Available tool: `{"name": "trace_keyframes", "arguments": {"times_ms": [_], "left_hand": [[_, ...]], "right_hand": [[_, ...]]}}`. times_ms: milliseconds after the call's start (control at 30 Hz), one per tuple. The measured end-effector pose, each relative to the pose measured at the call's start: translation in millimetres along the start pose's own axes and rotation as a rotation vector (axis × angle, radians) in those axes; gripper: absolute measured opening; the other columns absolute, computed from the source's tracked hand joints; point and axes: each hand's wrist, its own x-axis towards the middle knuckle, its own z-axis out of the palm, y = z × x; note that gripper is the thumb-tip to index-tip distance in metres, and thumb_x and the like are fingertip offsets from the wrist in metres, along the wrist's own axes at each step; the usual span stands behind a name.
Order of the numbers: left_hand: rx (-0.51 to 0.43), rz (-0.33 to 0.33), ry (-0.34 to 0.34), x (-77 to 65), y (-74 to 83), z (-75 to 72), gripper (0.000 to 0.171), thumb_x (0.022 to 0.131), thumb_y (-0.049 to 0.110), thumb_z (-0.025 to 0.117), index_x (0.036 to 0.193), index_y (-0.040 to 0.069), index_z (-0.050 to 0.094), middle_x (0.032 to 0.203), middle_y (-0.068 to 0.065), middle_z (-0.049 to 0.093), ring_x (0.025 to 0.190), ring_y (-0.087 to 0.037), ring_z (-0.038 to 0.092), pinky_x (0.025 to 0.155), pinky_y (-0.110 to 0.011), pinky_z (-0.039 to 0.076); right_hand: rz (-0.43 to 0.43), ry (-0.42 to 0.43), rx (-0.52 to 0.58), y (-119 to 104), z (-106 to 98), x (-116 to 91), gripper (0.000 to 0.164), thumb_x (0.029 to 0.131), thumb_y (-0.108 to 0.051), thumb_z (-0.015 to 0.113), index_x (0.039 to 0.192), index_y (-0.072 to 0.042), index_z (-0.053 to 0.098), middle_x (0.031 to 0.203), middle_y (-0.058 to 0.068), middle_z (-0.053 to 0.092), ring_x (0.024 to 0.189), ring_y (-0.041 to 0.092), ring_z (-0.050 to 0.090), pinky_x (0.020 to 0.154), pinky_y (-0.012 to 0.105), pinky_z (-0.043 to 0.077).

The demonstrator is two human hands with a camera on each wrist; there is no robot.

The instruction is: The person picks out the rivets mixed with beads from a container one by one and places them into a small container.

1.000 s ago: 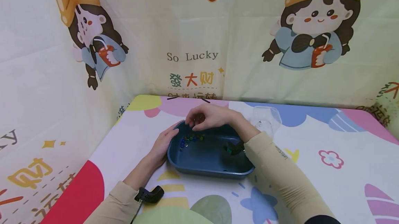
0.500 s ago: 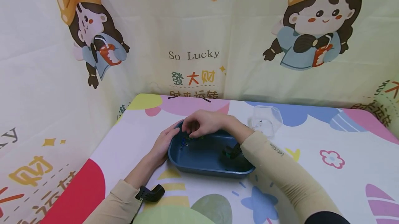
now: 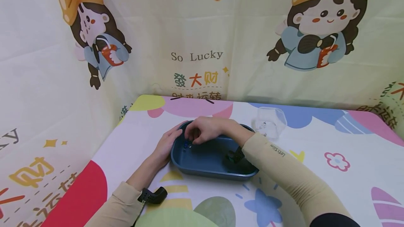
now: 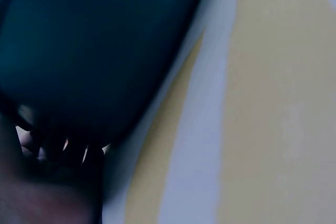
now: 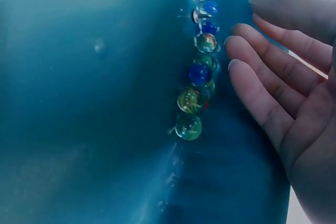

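Observation:
A dark blue tray (image 3: 214, 175) with rounded corners stands on the table. My left hand (image 3: 162, 147) holds its left end, with the thumb on the rim and the fingers along the outer wall. In the right wrist view, several glass marbles (image 5: 199, 74), blue, green and yellow with clear parts, lie in a row along the tray's inner edge. My right hand (image 3: 206, 128) hovers low over the tray's back left corner beside them. Its fingers (image 5: 262, 87) are loosely bent, a little apart from the marbles, and hold nothing. In the head view, this hand hides most of the marbles.
Behind the tray to the right stands a clear plastic container (image 3: 270, 121), with small clear items in it that I cannot make out. A patterned cloth (image 3: 303, 185) covers the table. Printed curtains (image 3: 246, 44) hang at the back and left.
My right hand has come down into the tray, towards the marbles, and now covers more of them in the head view. The left hand stays on the tray's left end.

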Motion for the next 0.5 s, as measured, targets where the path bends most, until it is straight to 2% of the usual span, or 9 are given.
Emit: {"name": "trace_keyframes", "arguments": {"times_ms": [500], "left_hand": [[0.01, 0.027, 0.011, 8.0, -8.6, 3.3, 0.045, 0.109, 0.022, 0.039, 0.152, 0.01, 0.046, 0.155, -0.005, 0.044, 0.143, -0.019, 0.037, 0.116, -0.037, 0.032]], "right_hand": [[0.021, -0.06, -0.149, 11.0, 8.2, 4.1, 0.021, 0.092, -0.01, 0.072, 0.113, -0.013, 0.073, 0.098, -0.006, 0.066, 0.085, 0.011, 0.059, 0.079, 0.023, 0.052]]}}
